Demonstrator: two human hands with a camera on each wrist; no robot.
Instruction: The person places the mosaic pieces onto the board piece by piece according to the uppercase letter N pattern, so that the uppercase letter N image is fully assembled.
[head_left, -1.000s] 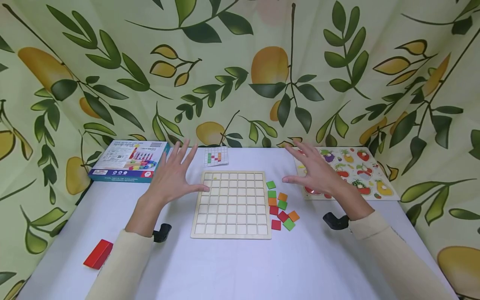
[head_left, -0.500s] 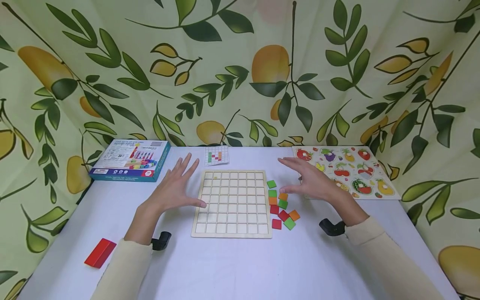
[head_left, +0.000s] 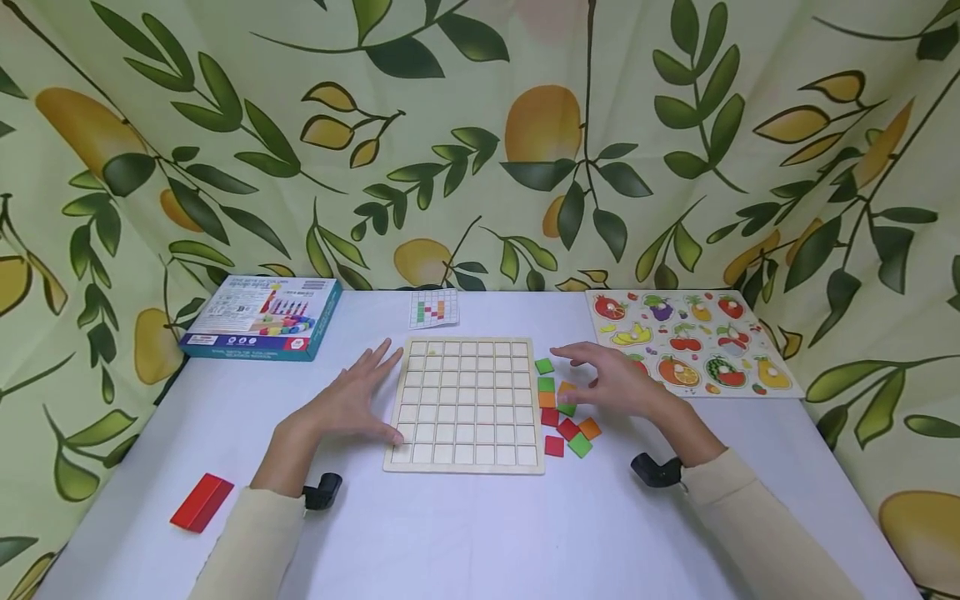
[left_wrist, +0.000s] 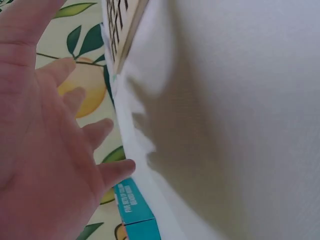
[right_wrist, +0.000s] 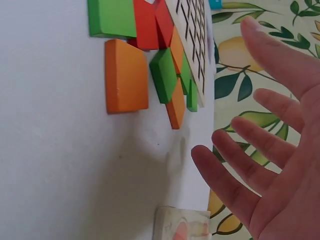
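Grid board: here it is, centre stage, the pale wooden board (head_left: 467,406) lying flat on the white tabletop (head_left: 465,533), squares facing up, a small yellow mark in its far left part.
Left hand: out at the board's left side, the left hand (head_left: 339,410) with a wide grip, fingers spread, thumb tip over the board's left edge near the near corner; touching or just above, I can't tell.
Right hand: and on the board's right, the right hand (head_left: 613,379), grip wide too, thumb and fingers well apart, palm bare in the wrist view, poised over the far part of the tiles.
Tiles: green, orange and red, the loose tiles (head_left: 554,447) scatter just beside the board's right edge, some touching one another.
Pattern card: just beyond the board's far edge, toward its left, the card (head_left: 433,309) with a coloured grid.
Box: beyond the board's far left corner, a blue-edged box (head_left: 262,317).
Fruit sheet: past its far right corner, a fruit-picture board (head_left: 693,343).
Red piece: well off the board's near left, a red block-like piece (head_left: 201,502).
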